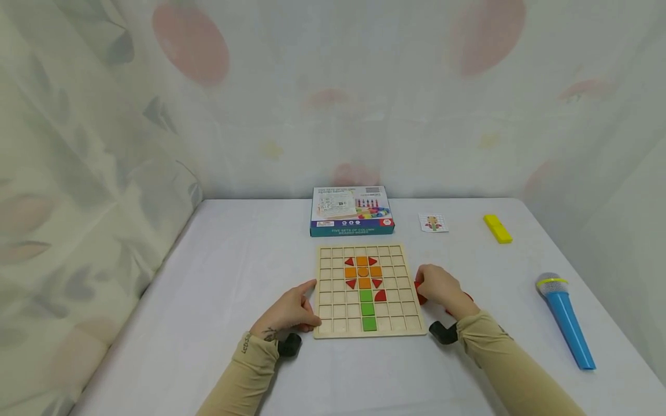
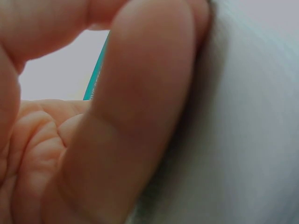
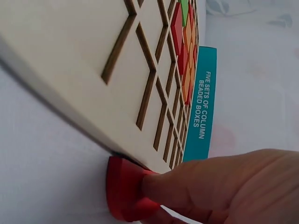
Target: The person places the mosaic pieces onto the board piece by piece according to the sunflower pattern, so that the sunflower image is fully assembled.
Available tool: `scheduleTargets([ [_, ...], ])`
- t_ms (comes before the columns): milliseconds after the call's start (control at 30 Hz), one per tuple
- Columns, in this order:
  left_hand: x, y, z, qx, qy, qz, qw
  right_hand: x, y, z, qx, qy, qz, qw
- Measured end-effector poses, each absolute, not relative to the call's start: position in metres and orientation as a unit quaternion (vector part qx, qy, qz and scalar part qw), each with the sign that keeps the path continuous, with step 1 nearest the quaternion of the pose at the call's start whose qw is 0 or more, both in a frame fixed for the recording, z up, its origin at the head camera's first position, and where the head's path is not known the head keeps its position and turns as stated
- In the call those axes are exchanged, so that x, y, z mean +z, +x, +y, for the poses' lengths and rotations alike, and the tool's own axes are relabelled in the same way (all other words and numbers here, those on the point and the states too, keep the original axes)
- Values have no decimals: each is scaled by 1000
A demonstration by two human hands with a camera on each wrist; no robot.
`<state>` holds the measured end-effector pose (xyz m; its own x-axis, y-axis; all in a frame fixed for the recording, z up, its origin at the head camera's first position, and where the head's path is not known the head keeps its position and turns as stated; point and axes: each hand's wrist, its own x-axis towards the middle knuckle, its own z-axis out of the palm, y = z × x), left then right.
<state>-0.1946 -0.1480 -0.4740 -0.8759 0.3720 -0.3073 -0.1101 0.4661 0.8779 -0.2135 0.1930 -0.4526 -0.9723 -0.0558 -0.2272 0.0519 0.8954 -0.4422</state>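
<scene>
A wooden grid board (image 1: 338,329) lies flat on the table, with orange, green and red pieces set in its cells. Along its left edge my left hand (image 1: 288,308) rests, index finger and thumb spread and touching the rim. Close up, the left wrist view has only its fingers and palm. Beside the board's right edge, my right hand (image 1: 441,287) pinches a red piece (image 3: 124,189), which stands against the rim; its full outline is hidden by the thumb. Another bit of red (image 1: 469,296) shows from behind the right wrist. A red quarter-circle piece (image 1: 380,296) sits right of the green squares.
Behind the board lies a bead set box (image 1: 351,230). To its right are a small pattern card (image 1: 433,223) and a yellow block (image 1: 498,229). A blue toy microphone (image 1: 569,326) lies at the far right. Patterned curtains hang at the back and sides.
</scene>
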Motion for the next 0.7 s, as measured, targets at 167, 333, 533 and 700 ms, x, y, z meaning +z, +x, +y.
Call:
scheduleTargets([
  [167, -475, -195, -149, 513, 83, 821, 237, -446, -215, 196, -254, -3, 960, 118],
  [333, -475, -196, -149, 506, 85, 825, 236, -439, -218, 191, -313, -15, 944, 100],
  [533, -473, -196, -149, 505, 82, 826, 236, -443, -217, 171, -369, -30, 919, 135],
  [700, -474, -195, -149, 513, 84, 821, 238, -451, -216, 159, -351, -56, 924, 139],
])
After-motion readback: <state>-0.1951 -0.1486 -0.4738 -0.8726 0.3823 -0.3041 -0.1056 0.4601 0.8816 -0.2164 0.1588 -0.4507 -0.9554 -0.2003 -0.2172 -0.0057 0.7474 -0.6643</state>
